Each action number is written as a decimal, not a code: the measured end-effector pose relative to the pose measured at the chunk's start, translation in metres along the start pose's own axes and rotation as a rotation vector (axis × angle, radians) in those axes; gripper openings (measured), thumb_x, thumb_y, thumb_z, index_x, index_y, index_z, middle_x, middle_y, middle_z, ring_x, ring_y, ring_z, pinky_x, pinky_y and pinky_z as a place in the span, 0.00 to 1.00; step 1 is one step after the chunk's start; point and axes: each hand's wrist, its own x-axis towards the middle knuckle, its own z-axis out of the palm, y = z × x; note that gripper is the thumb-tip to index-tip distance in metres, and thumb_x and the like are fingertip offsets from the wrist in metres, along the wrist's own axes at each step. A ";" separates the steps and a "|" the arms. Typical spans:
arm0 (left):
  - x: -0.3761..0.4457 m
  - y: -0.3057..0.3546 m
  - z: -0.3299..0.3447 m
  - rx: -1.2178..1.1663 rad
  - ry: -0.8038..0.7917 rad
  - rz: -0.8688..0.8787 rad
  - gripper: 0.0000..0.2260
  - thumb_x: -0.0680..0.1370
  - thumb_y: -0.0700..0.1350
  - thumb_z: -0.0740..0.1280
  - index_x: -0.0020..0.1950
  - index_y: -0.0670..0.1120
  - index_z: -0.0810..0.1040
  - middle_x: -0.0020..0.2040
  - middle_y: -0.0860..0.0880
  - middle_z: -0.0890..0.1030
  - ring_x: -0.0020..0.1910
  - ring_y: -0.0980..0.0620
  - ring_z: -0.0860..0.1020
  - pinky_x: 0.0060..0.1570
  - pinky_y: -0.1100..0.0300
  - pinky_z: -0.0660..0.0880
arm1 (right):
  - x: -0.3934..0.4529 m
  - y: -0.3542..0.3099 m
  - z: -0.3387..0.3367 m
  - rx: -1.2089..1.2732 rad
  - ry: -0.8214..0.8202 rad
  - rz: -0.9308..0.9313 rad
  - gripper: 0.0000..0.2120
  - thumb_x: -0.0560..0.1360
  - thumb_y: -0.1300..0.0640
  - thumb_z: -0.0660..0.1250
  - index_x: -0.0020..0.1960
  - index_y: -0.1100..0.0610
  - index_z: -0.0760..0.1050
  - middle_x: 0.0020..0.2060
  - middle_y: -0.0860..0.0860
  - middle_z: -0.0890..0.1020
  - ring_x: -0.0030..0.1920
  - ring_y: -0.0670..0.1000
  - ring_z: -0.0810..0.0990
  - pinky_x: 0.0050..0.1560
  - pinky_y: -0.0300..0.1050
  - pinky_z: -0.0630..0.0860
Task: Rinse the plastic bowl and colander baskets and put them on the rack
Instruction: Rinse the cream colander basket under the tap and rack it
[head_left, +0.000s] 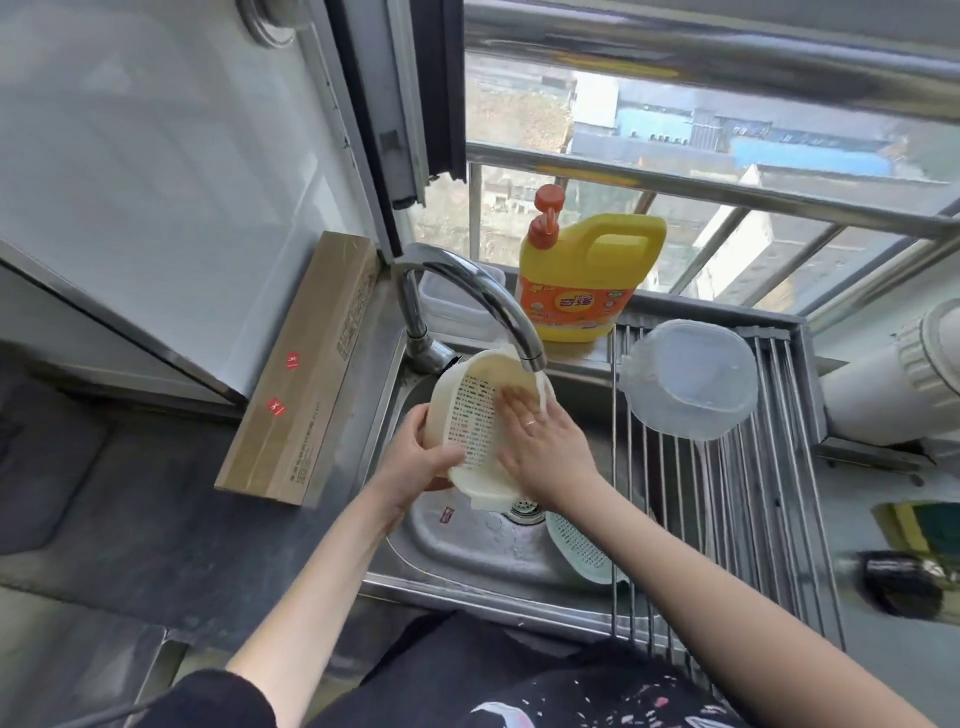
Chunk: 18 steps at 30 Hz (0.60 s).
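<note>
A cream colander basket (480, 421) with rows of little holes is tipped on its side over the sink (467, 551), right under the tap (498, 312). Water runs from the tap onto its far edge. The left hand (421, 457) holds its rim, fingers curled round it. The right hand (540, 441) lies flat inside it, fingers straight. A pale green colander basket (582, 551) leans in the sink, near and right. The clear plastic bowl (691, 379) sits upside down on the rack (737, 519) to the right. A yellow soap bottle (587, 280) stands far behind.
</note>
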 end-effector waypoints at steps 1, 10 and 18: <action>0.001 -0.002 0.001 -0.039 0.007 0.011 0.25 0.68 0.35 0.68 0.64 0.45 0.68 0.56 0.41 0.79 0.50 0.46 0.80 0.38 0.56 0.81 | -0.002 -0.005 -0.001 -0.012 -0.034 0.052 0.32 0.81 0.41 0.44 0.78 0.58 0.44 0.78 0.54 0.51 0.78 0.49 0.43 0.72 0.50 0.29; 0.008 -0.019 0.018 -0.518 -0.047 -0.034 0.30 0.61 0.29 0.60 0.63 0.38 0.70 0.53 0.38 0.80 0.51 0.42 0.81 0.43 0.53 0.81 | -0.047 -0.030 0.005 0.465 -0.148 -0.178 0.23 0.82 0.49 0.52 0.77 0.47 0.55 0.74 0.49 0.66 0.74 0.50 0.61 0.72 0.55 0.50; 0.013 -0.031 0.040 -0.862 -0.111 -0.352 0.21 0.74 0.37 0.54 0.66 0.38 0.71 0.54 0.36 0.81 0.50 0.39 0.81 0.47 0.49 0.80 | -0.060 -0.017 0.003 0.020 0.211 -0.333 0.26 0.69 0.61 0.51 0.63 0.53 0.75 0.43 0.47 0.83 0.43 0.50 0.80 0.49 0.44 0.63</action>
